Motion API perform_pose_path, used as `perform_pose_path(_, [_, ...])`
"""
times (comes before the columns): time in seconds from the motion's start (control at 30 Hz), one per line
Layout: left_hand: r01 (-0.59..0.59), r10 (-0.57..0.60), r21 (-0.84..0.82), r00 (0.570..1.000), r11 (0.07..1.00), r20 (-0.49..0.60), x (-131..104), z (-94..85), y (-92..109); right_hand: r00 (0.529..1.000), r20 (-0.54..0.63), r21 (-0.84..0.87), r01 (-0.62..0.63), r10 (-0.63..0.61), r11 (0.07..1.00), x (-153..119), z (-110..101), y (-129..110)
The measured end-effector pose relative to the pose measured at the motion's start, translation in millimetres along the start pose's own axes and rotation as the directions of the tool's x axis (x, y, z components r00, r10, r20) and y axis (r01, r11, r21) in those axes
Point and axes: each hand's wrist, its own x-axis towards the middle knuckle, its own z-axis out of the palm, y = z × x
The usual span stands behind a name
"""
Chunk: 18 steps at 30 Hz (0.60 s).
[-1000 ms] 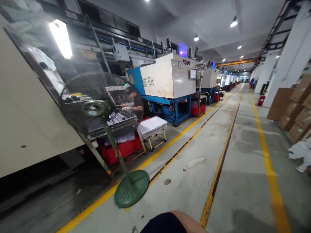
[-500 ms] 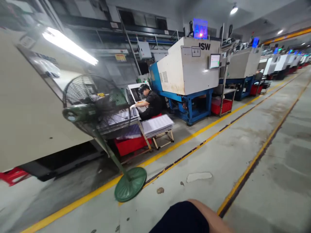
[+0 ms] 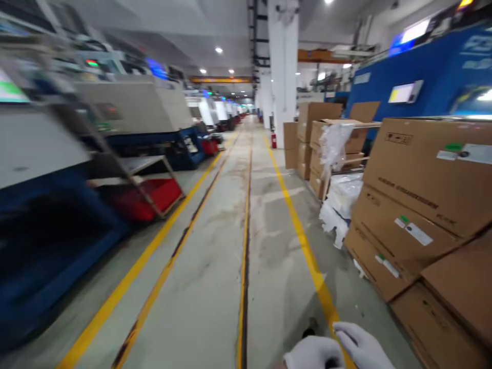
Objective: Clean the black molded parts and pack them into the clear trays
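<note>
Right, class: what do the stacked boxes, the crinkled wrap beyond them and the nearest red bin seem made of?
Stacked boxes: cardboard, matte; brown faces with printed marks show it.
Crinkled wrap: apparently thin plastic film, glossy; partly see-through.
Red bin: probably plastic, fairly smooth; solid colour suggests it, though blurred.

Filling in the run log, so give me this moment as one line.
left hand, right hand: white-gloved, grip unclear | right side: stacked cartons | left side: red bin | ahead: yellow-lined aisle
</note>
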Motion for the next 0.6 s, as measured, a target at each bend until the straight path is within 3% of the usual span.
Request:
perform_pose_path(0.13, [0.112,-0.112,-0.013,0.993,0.994,-0.045,102.8,-102.2,3.3,0.998,-0.006,0.05,-0.062,0.062,0.997,117.4,-30.9,7.4])
perform_pose_path(0.33, [0.068,-0.077,-0.094,0.993,0.993,-0.09,222.7,-236.6,31.1,0.999,-0.017,0.078,0.05,-0.049,0.996,297.7,-114.6,-38.0])
perform_pose_path(0.43, [0.109,-0.112,-0.087,0.993,0.99,-0.029,282.1,-298.8,24.7,0.998,-0.047,0.076,0.051,-0.048,0.996,379.9,-144.6,-53.5])
perform_pose_path(0.6, [0.058,-0.058,-0.109,0.998,0.992,0.005,390.3,-411.1,5.1,0.996,-0.087,0.072,-0.025,0.031,0.997,509.0,-169.0,-51.2])
